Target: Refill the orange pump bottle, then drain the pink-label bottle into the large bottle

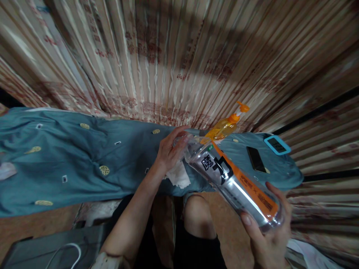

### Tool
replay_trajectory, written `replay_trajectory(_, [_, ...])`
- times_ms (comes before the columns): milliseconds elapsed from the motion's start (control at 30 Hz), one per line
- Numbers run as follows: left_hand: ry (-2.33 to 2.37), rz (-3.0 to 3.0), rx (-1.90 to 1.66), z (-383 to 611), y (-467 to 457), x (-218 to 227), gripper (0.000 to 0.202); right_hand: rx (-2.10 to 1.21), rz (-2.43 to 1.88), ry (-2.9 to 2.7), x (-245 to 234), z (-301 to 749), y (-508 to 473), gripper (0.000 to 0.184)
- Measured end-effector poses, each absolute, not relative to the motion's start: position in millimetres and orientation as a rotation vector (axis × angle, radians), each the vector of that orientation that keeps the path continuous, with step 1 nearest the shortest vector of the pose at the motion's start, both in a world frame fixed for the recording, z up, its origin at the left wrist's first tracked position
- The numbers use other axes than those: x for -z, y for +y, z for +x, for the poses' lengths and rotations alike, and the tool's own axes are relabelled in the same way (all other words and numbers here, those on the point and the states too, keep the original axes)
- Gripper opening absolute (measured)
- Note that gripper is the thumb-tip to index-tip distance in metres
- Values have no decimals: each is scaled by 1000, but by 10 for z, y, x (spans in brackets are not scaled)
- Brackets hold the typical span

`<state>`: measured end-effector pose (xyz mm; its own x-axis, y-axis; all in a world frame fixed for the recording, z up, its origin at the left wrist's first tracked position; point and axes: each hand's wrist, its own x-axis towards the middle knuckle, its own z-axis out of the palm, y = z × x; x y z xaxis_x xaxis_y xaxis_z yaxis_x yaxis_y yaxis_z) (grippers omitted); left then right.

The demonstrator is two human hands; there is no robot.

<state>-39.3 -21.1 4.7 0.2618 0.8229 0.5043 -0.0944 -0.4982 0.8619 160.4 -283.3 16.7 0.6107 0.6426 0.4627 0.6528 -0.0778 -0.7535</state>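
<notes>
A clear plastic bottle (235,183) with a silver and orange label lies tilted between my two hands. My right hand (269,228) grips its base end, thumb in front and fingers behind. My left hand (171,149) is closed around the neck end, so whether a cap is there stays hidden. Just behind the bottle stands an orange pump bottle (224,127) of yellow liquid, its lower part partly covered. Below my left hand a crumpled white tissue (179,175) lies on the teal cloth (134,149).
To the right on the cloth lie a dark phone (256,158) and a blue-framed device (277,145). A pleated curtain (168,67) hangs behind. My knee (199,215) is below the cloth's front edge. At lower left a grey box-like surface (36,254) carries a white cable (75,245).
</notes>
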Motion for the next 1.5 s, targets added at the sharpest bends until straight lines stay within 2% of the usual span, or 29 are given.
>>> replay_trajectory(233, [685,1721,-1328,-401,-236,-102,49,-6,-1744,-989,-159,1607,-2807,113])
replay_trajectory(400, [682,1723,-1354,-398,-246,-126,44,-99,-1742,-967,-113,1637,-2782,128])
replay_trajectory(567, [687,1743,-1366,-381,-259,-133,36,-89,-1756,-999,-50,1673,-2766,131])
replay_trajectory(733, [707,1749,-1348,-375,-262,-128,34,-180,-1722,-938,-9,1700,-2788,142])
replay_trajectory(1200, [703,1758,-1317,-397,-300,-131,36,-500,-1243,-530,326,1562,-2828,104])
replay_trajectory(1300, [712,1771,-1331,-398,-294,-120,37,-612,-1167,-387,343,1555,-2821,90])
replay_trajectory(1367, [716,1780,-1340,-406,-284,-112,37,-679,-1120,-297,350,1530,-2793,93])
replay_trajectory(1500, [724,1812,-1353,-418,-270,-104,38,-750,-997,-190,398,1418,-2663,116])
